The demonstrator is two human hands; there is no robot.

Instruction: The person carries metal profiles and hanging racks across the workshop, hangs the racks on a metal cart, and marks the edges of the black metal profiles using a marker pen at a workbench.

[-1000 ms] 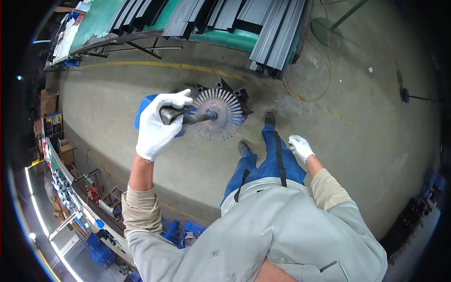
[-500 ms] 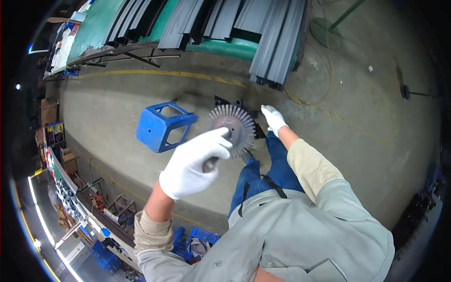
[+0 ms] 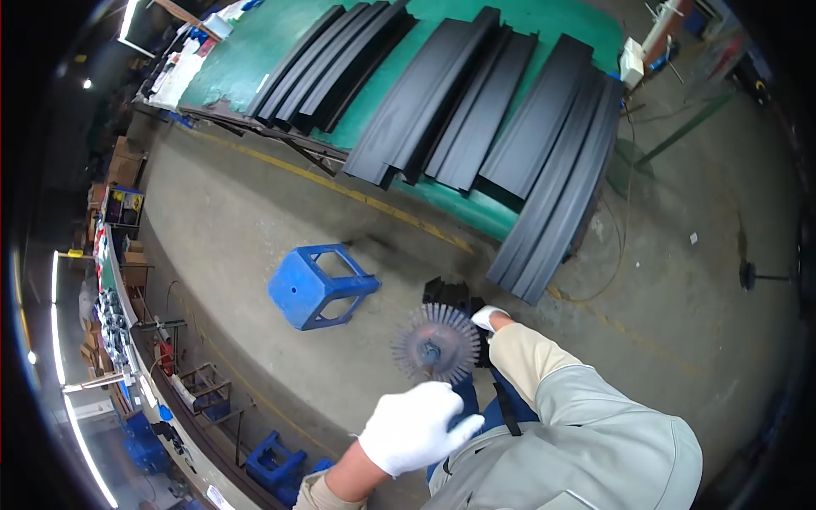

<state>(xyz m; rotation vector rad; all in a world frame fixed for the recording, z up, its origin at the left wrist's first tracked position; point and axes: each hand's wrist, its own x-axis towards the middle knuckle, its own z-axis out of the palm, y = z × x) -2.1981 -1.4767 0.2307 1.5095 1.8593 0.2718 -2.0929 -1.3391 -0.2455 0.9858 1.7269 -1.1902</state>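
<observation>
My left hand (image 3: 418,429), in a white glove, is at the lower middle with its fingers curled and its thumb apart. They close round the shaft of a disc-shaped tool (image 3: 416,348), which has a bristle-like or slotted rim and a hub at its centre. The shaft mostly disappears behind the glove. My right hand (image 3: 489,316), also gloved in white, is beyond the disc to the right, by a dark blocky object (image 3: 446,293). Its fingers are largely hidden, so its grip is unclear. Whether it touches the dark object I cannot make out.
A blue plastic stool (image 3: 306,289) stands left of the disc. Ahead, long dark grey profiles (image 3: 425,93) lie on a green-topped table (image 3: 552,17), some overhanging its front edge. A cluttered bench (image 3: 127,348) runs along the left, with another blue stool (image 3: 274,463) near it.
My view has shifted, showing more of the table. The disc has tilted and come nearer my body with my left hand. My right hand's spread fingers no longer show clearly.
</observation>
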